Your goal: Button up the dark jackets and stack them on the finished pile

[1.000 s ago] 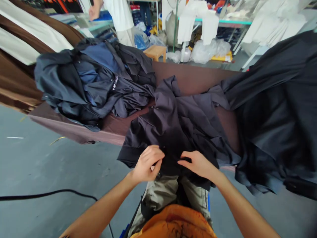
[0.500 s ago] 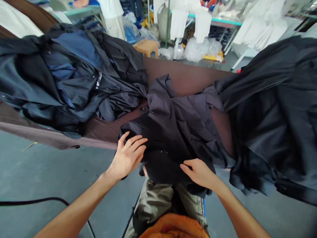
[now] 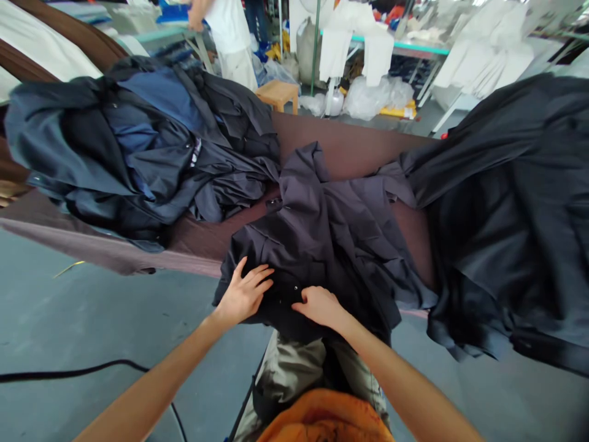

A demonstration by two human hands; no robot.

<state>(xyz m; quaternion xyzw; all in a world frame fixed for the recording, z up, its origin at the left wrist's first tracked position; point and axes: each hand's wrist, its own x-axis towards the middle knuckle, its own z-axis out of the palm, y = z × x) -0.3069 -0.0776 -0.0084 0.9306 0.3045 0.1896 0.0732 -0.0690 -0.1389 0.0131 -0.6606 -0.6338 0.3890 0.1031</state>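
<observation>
A dark jacket (image 3: 352, 224) lies spread over the near edge of the table and hangs down over my lap. My left hand (image 3: 246, 293) rests on the left part of its hanging front, fingers stretched and somewhat apart. Close by on the right, my right hand (image 3: 321, 305) is closed, thumb and fingers pinched at the dark cloth beside a small shiny snap (image 3: 296, 288). The cloth between its fingertips is mostly hidden by the hand.
Dark jackets with blue lining (image 3: 161, 141) are heaped on the brown-covered table (image 3: 354, 138) at left. Another dark pile (image 3: 519, 202) stands at right. Beyond are a wooden stool (image 3: 278, 92) and a person in white (image 3: 230, 37). A black cable (image 3: 92, 368) crosses the floor.
My right hand has moved left and slightly up along the jacket, nearer my left hand. My left hand stays on the cloth. The view has shifted a little to the left.
</observation>
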